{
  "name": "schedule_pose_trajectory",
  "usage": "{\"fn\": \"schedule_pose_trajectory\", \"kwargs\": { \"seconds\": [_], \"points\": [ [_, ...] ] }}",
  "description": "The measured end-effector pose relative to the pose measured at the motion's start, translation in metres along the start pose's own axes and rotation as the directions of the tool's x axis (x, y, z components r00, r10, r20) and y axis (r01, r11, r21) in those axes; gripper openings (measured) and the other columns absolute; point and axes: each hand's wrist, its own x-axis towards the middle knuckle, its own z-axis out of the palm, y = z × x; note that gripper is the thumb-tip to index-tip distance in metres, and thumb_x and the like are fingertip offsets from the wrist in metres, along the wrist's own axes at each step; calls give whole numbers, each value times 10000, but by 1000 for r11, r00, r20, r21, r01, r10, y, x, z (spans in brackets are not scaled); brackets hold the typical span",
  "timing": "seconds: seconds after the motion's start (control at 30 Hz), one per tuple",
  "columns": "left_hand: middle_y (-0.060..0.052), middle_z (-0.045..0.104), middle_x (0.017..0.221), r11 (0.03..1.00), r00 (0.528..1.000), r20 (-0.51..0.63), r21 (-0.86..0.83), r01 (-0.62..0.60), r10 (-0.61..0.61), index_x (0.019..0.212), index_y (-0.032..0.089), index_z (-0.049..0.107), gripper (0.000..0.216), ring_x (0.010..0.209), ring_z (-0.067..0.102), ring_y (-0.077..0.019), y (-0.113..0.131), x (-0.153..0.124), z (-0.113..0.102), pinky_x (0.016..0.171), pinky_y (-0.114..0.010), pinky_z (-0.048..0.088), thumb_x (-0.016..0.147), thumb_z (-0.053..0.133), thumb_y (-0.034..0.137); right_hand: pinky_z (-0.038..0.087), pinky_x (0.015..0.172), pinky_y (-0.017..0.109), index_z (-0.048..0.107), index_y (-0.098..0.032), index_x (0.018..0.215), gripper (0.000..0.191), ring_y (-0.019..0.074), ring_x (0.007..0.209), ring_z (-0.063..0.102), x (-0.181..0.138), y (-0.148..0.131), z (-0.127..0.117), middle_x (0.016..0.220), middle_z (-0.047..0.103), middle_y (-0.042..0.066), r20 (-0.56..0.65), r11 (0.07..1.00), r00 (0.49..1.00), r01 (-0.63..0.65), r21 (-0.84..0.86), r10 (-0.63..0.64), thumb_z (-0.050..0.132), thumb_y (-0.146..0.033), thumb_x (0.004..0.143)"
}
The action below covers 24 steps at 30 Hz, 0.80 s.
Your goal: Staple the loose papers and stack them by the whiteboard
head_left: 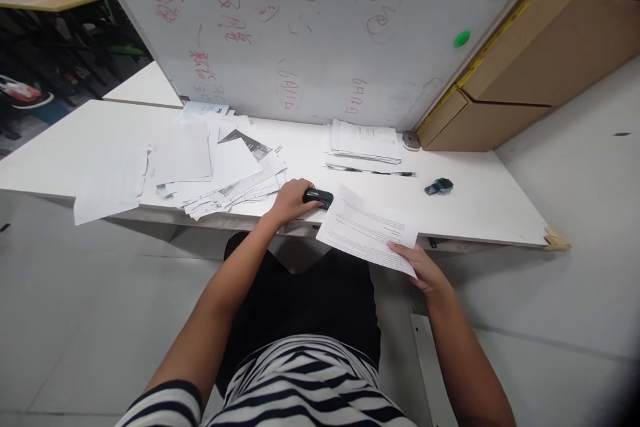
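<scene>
My left hand (pixel 294 200) is closed round a black stapler (pixel 319 197) near the front edge of the white table (pixel 465 207). With its thumb on top, my right hand (pixel 420 263) grips the lower right corner of printed paper (pixel 367 230). This paper reaches over the table's front edge, and its upper left corner meets the tip of the stapler. Whether it is one sheet or more, I cannot tell. Left of my left hand lies a loose, spread heap of papers (pixel 220 160), some of them printed.
Behind the stapler sits a neater paper stack (pixel 365 141), with a dark, thin strip (pixel 370 170) before it. A dark watch-like object (pixel 439 185) lies to the right. A whiteboard (pixel 325 33) with red writing stands at the back, beside cardboard boxes (pixel 545 47).
</scene>
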Motion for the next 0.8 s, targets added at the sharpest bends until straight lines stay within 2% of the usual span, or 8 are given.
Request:
{"fn": "schedule_pose_trajectory", "kwargs": {
  "seconds": [0.17,0.5,0.8],
  "points": [
    [-47,608,969,997,999,-20,-71,33,-35,1008,207,558,344,886,539,-217,3,-3,-3,743,-332,411,806,611,480,457,1048,433,652,-249,1180,489,293,1184,579,-2,1,1,1276,623,49,-5,1000,1000,-20,4,20,764,-373,720],
    [-50,612,968,999,999,41,-35,-4,6,1037,207,564,388,894,535,-229,3,-3,-3,753,-336,404,790,628,498,425,1070,439,674,-244,1130,438,286,1148,604,-5,5,8,1231,654,50,3,996,996,-84,34,84,773,-341,715],
    [-56,609,962,998,999,45,-69,8,-5,1035,209,567,399,898,534,-233,7,-4,-6,767,-354,409,774,629,504,461,1027,445,637,-216,1204,540,290,1106,627,-8,-5,21,1221,658,71,35,993,993,-115,-23,116,783,-350,702]
  ]
}}
